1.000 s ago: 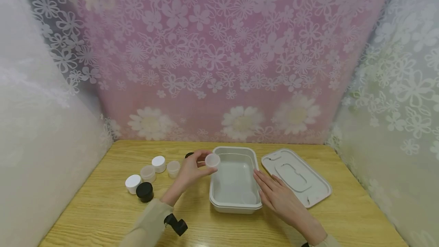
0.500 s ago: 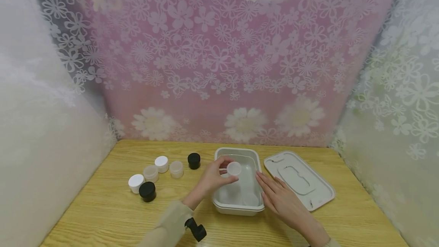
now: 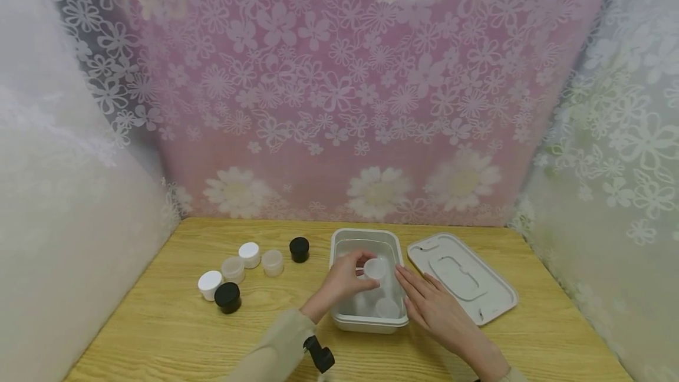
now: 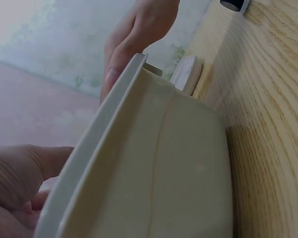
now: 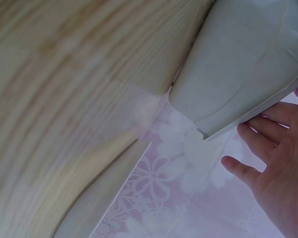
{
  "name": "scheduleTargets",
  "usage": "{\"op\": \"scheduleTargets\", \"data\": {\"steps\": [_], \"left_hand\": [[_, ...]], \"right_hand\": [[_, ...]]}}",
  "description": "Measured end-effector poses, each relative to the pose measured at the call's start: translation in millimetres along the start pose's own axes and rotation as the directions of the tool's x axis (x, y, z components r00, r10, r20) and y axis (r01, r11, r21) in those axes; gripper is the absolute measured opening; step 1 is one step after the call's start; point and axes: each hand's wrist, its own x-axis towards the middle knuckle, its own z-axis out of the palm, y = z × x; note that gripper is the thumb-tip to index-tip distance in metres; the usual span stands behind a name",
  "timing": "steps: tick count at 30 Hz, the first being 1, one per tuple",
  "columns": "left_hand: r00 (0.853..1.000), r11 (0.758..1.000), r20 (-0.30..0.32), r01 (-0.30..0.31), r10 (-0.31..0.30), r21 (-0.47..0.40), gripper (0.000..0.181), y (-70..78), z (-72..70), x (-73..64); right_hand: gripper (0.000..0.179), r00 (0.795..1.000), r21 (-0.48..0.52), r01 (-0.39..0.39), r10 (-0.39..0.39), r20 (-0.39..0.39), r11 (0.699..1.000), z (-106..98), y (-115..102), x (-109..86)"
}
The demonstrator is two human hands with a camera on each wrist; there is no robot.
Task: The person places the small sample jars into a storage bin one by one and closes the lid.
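Note:
My left hand (image 3: 345, 279) reaches into a pale grey plastic tub (image 3: 368, 324), holding a small translucent round jar (image 3: 374, 268) between thumb and fingers. A faint pale round shape (image 3: 388, 308) shows in the tub's front right corner. Along the right rim lies my right hand (image 3: 435, 308), its fingers straight and fingertips at the edge. From the left wrist, the tub's outer wall (image 4: 188, 163) hides the jar and much of the left hand (image 4: 15, 183). In the right wrist view, the right hand's fingers (image 5: 260, 139) are spread against the rim.
Left of the tub stand two white-lidded jars (image 3: 210, 285), two translucent jars (image 3: 273, 263) and two black jars (image 3: 228, 297). A pale lid (image 3: 461, 276) lies at an angle on the wooden table (image 3: 159, 317), right of the tub. Flowered curtains (image 3: 339, 105) enclose the table.
My left hand has carried the translucent jar rightward from over the tub's left rim and into the tub. The right hand has stayed at the right rim. The pale round shape now shows inside.

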Motion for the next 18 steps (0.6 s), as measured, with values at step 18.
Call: {"op": "scheduleTargets", "data": {"steps": [18], "left_hand": [[0.984,0.947,-0.004,0.172,-0.177,0.272,0.043,6.3,18.9,4.3]], "right_hand": [[0.049,1.000,-0.005,0.003,-0.003,0.009,1.000,-1,0,0.9]]}}
